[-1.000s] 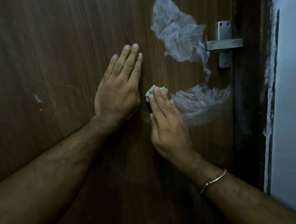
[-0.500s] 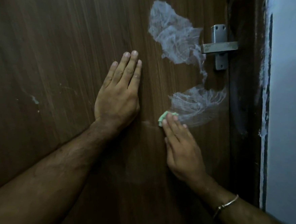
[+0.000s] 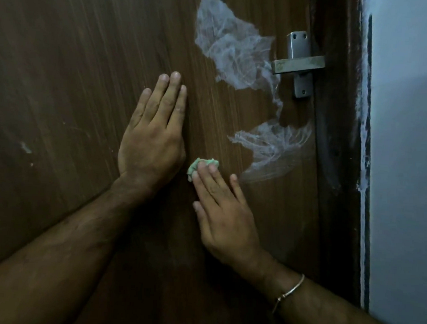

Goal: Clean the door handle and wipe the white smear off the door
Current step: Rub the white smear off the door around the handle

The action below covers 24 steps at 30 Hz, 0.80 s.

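Two streaky patches (chalky, feathered) form the white smear [image 3: 236, 49] beside the handle [image 3: 299, 64].

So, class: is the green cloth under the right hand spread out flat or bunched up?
Bunched up. The green cloth shows as a small crumpled wad pressed against the door under the right hand's fingertips.

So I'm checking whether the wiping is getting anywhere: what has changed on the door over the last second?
The right hand slid the green cloth right toward the lower white smear, then back left; it now presses the cloth to bare wood beside the left hand. Nothing was picked up or let go. The left hand stays flat on the door; both smear patches and the handle look unchanged.
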Motion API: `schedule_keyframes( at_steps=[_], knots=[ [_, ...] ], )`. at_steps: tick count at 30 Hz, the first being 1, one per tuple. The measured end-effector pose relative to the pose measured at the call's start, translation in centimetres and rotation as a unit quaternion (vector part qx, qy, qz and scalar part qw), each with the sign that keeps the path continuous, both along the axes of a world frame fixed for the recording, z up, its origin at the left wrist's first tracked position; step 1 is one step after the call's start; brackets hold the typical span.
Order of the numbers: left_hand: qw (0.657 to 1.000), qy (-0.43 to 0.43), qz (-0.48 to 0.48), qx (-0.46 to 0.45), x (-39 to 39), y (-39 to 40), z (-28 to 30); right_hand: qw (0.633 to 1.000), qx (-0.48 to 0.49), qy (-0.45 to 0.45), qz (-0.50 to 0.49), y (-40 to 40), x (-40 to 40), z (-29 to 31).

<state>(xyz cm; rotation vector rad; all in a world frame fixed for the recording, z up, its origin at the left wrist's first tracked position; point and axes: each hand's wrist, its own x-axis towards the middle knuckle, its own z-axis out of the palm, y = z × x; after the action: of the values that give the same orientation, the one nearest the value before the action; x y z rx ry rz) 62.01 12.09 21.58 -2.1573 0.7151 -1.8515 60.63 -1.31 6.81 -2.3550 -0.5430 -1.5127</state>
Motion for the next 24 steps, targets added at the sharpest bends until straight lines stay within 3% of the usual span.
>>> schedule_keyframes(
  at_steps=[3, 8, 12, 17, 22, 24],
  knots=[
    [1.000, 0.005, 0.004, -0.001, -0.1, 0.0, 0.0, 0.999, -0.024, 0.019, -0.029, -2.3, -0.3, -1.5],
    [1.000, 0.006, 0.002, -0.012, 0.0, -0.5, -0.4, 0.988, 0.145, 0.028, -0.054, -4.2, 0.7, 3.6],
    [1.000, 0.001, -0.004, -0.016, 0.1, -0.6, -0.4, 0.997, 0.061, 0.014, -0.038, -3.2, 0.3, 3.2],
    [1.000, -0.008, 0.001, -0.015, 0.4, -0.9, -0.6, 0.985, 0.172, 0.022, -0.023, -5.1, 0.9, 5.8],
    [0.999, -0.002, -0.001, -0.033, 0.4, -1.6, -0.9, 0.998, 0.047, 0.016, -0.030, -4.4, 0.0, 2.4],
    [1.000, 0.000, 0.000, -0.031, 0.4, -1.5, -0.9, 0.994, 0.092, 0.035, -0.047, -6.2, 0.3, 2.0]
  ],
)
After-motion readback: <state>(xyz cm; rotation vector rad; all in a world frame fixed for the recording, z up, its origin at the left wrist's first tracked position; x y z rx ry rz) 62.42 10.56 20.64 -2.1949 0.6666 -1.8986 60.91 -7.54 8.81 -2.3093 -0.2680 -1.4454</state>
